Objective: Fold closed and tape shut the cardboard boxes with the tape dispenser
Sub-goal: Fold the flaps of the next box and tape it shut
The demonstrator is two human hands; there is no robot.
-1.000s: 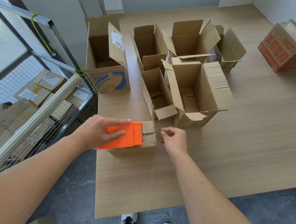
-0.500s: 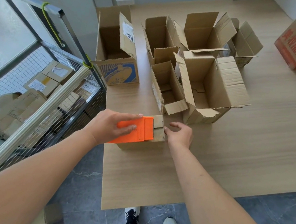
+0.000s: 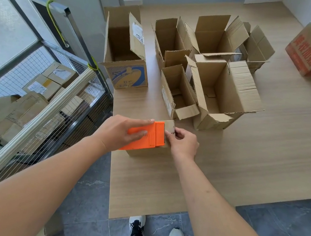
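Rightward since earlier, the right hand (image 3: 183, 144) now pinches tape at the small box (image 3: 169, 127) mid-frame; left hand (image 3: 120, 132) grips the tape dispenser (image 3: 147, 139) atop it — pull taut, press flat.

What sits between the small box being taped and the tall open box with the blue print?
In the head view, only bare wooden table lies between the small box under the orange tape dispenser and the blue-printed box.

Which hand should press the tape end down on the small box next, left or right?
Right. The right hand already pinches at the small box edge beside the tape dispenser mouth; the left hand is busy gripping the dispenser.
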